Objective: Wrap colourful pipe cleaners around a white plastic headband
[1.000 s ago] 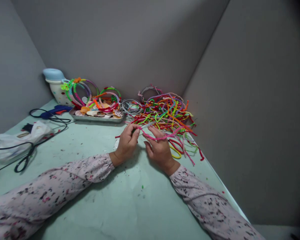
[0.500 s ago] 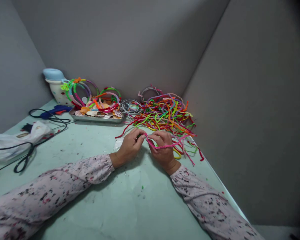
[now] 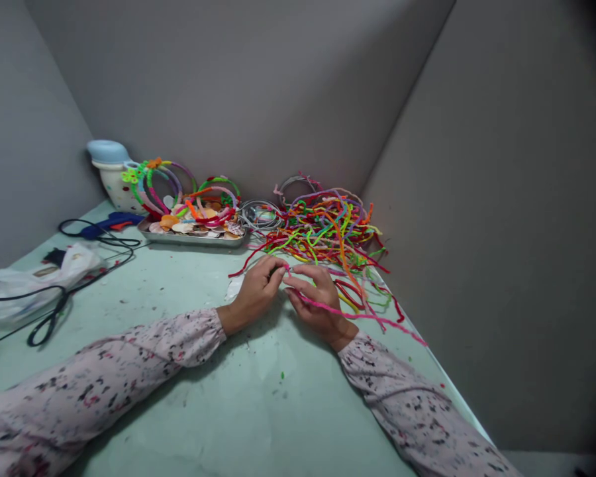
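Pink pipe cleaner (image 3: pixel 367 315) runs between the hands above the table (image 3: pixel 248 411), tail trailing right. Left hand (image 3: pixel 256 293): fingertips clamped on its end. Right hand (image 3: pixel 322 322): fingers bent alongside, can't tell if gripping.

The left hand (image 3: pixel 257 291) and right hand (image 3: pixel 325 322) hold a fuzzy pink stem (image 3: pixel 367 316); beyond them lies a tangled multicoloured fuzzy-stem heap (image 3: pixel 328 228).

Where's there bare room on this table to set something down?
The widest patch lies between the left sleeve and right sleeve, with a few scraps. A smaller one is bordered by the tray, cord, left sleeve and left hand. Crowded: the back, with cup, tray and pile; far left, with cord and bag; beside the right hand, around the pink strip.
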`<state>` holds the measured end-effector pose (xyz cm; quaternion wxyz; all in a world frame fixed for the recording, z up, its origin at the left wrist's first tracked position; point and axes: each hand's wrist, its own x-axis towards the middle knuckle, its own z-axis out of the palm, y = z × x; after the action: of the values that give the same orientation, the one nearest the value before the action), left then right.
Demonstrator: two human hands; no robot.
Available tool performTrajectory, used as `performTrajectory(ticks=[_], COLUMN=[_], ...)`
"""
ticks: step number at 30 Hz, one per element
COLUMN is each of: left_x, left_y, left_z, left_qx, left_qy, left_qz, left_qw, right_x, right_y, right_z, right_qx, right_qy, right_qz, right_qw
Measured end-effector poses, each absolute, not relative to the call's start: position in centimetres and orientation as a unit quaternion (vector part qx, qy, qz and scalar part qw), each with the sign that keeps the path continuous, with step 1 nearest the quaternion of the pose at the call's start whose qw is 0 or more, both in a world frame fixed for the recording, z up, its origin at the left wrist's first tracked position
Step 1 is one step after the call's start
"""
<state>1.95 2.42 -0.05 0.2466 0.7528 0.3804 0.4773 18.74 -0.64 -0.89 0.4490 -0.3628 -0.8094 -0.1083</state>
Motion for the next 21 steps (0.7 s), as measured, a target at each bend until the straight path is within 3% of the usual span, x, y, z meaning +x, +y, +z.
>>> performTrajectory(ticks=[11,21], left_x=[2.00,2.12], left_y=[2.04,1.98], left_z=[0.27,0.21], left_qx=[0.769,0.769], left_qy=[0.372,0.360], left_qz=[0.456,0.469], left_qw=[0.248,0.245], right_x=[18.71,18.93], right_y=[-0.16,0.18], right_z=[-1.36,-1.45], right_qx=[-0.378,-0.359], right_qy=[-0.768,-0.800], right_qz=[-0.113,-0.114], right_qw=[0.504,0.467])
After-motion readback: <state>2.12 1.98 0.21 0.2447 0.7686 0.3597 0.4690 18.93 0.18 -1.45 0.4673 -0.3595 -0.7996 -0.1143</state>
